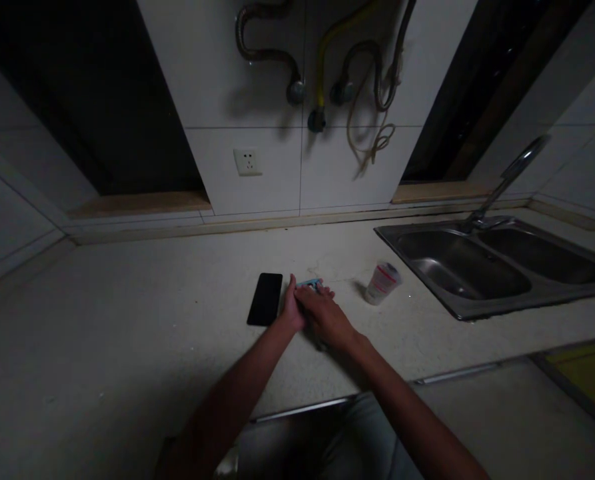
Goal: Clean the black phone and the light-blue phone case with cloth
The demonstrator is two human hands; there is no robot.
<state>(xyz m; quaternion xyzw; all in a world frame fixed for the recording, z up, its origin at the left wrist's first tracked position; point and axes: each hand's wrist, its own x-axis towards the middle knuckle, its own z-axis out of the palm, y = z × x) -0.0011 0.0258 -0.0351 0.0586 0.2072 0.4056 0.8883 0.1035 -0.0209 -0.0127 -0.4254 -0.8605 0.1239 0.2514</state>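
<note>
My two hands are together over the counter, just right of the black phone [266, 299]. A small light-blue flat thing [307, 283] with dark and white marks shows between them; its kind is too small and dim to tell. My left hand [292, 309] holds it from the left, thumb up along its side. My right hand [327, 317] lies across it from above, with its fingers bent onto it and partly hiding it. The phone lies flat beside my left hand, untouched. To the right of my right hand stands a clear plastic cup [382, 283] with red marks.
A steel double-bowl sink [454, 310] with a curved tap [512, 170] is set into the pale counter [142, 300] at the right. A tiled wall behind carries a power socket [248, 163], hoses and a yellow pipe [321, 60]. The counter's front edge runs below my forearms.
</note>
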